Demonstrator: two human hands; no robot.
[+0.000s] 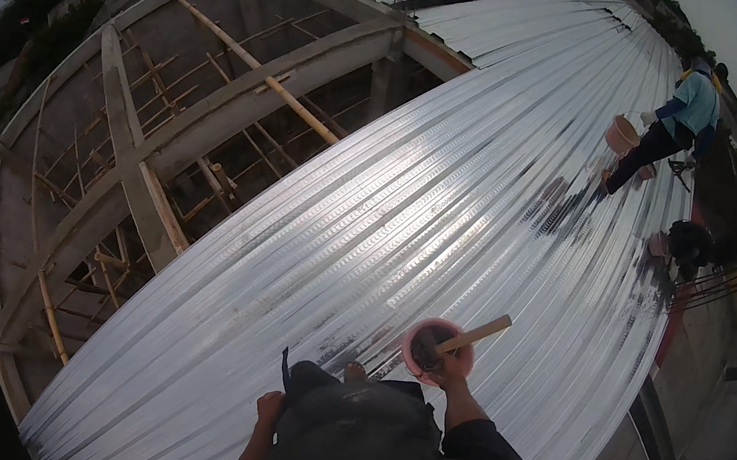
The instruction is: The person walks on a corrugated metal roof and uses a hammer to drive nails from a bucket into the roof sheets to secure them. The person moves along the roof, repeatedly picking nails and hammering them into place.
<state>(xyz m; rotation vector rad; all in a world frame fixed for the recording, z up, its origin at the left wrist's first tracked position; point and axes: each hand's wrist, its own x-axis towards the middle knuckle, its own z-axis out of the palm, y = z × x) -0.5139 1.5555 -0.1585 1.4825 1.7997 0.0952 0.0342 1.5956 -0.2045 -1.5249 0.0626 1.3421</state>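
While I'm standing up on this shiny silver corrugated metal roof (392, 205), my right hand (452, 371) has its fingers clamped on the near rim of a round pink bucket (410, 358) with dark stuff inside. The bucket is right in front of me, just above the metal sheets and a bit to the right of my body. A pale, straight wooden stick (480, 333) leans out of it to the upper right, its lower end down in the dark stuff.

My left hand (269, 405) hangs by my left side, near a thin black strap (285, 367); it's kinda small and dim, so I can't tell if the fingers are shut on anything.

Farther up on the right there's a co-worker in a light teal top (698, 102), with an orange-pink bucket (621, 134) beside them and dark smears (556, 206) on the metal nearby. Off to the left it's grey concrete beams (135, 142) and long tan poles (259, 68).
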